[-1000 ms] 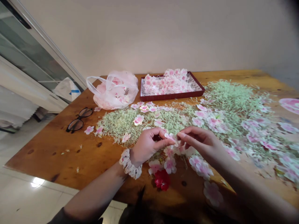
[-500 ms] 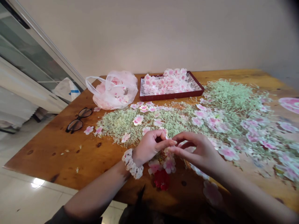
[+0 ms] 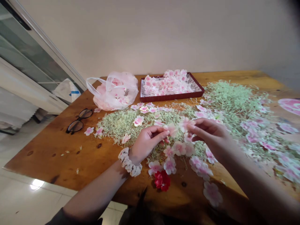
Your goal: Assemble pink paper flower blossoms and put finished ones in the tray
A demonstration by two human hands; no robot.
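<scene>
My left hand (image 3: 146, 142), with a pale scrunchie (image 3: 127, 162) on its wrist, pinches a pink-and-white fabric flower (image 3: 171, 129) between thumb and fingers. My right hand (image 3: 209, 134) is closed on another pink flower (image 3: 185, 123) right beside it, fingertips almost touching the left. Both hover above a cluster of loose pink flowers (image 3: 179, 150) and a single red flower (image 3: 162, 180) near the front edge of the wooden table (image 3: 70, 153).
Green stamen-like strands (image 3: 122, 123) lie heaped across the middle and right. A dark red tray (image 3: 172, 95) of pink flowers stands at the back, a clear plastic bag (image 3: 114, 90) of petals to its left. Black glasses (image 3: 78, 120) lie at left.
Both hands have lifted away from the flower cluster and moved slightly back. The right hand now holds a flower of its own beside the left one.
</scene>
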